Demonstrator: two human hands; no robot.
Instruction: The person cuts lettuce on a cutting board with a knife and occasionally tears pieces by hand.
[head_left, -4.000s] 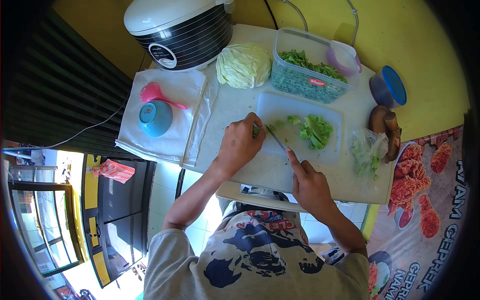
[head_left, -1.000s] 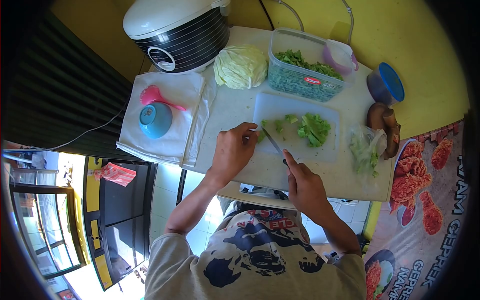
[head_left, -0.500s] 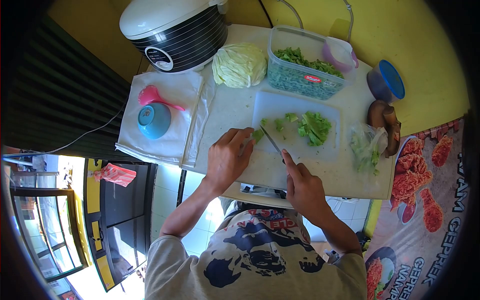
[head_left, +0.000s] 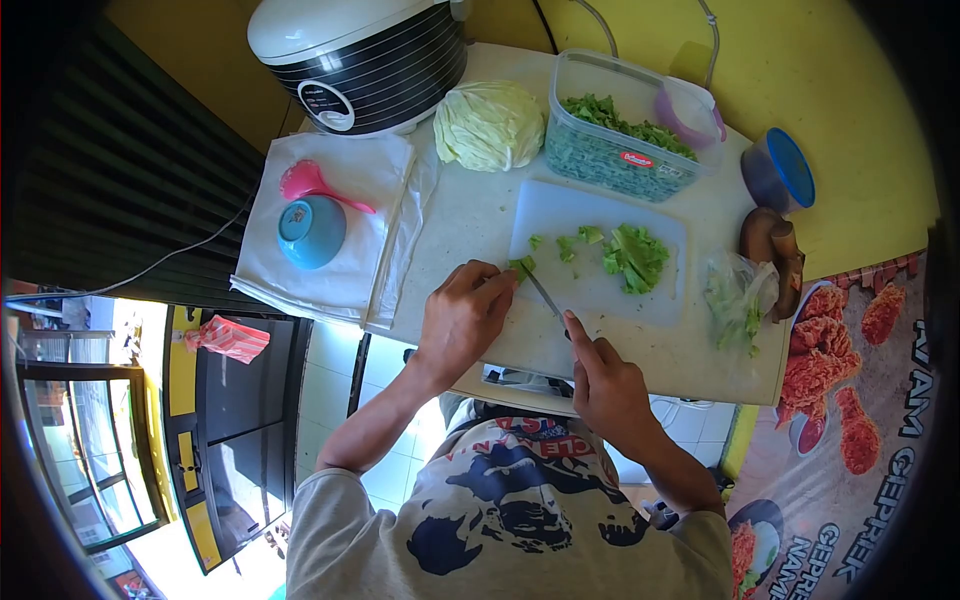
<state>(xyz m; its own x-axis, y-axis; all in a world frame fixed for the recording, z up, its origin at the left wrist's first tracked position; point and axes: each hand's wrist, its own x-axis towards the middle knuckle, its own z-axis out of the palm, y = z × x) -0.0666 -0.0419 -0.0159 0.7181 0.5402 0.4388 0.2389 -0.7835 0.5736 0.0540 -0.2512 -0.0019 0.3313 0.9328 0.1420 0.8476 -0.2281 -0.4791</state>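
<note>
At the lower left edge of the white cutting board (head_left: 600,300), my left hand (head_left: 465,315) pinches a small piece of green lettuce (head_left: 521,266). My right hand (head_left: 608,385) is wrapped round the handle of a knife (head_left: 545,293), index finger along its top, and the blade's tip reaches the piece beside my left fingertips. A larger lettuce leaf (head_left: 635,258) and several small cut bits lie on the board. Behind the board stands a clear plastic container (head_left: 620,165) of chopped lettuce, with a pale green cabbage (head_left: 489,126) to its left.
A rice cooker (head_left: 365,75) stands at the back left. Near it, a blue bowl (head_left: 311,234) and pink ladle (head_left: 305,181) rest on white sheets (head_left: 350,280). To the right are a blue-lidded tub (head_left: 778,170), a plastic bag with greens (head_left: 738,300) and a brown wooden object (head_left: 770,243).
The knife tip has come down onto the lettuce piece by my left fingers. My left hand has shifted slightly. The whole view has moved a little.
</note>
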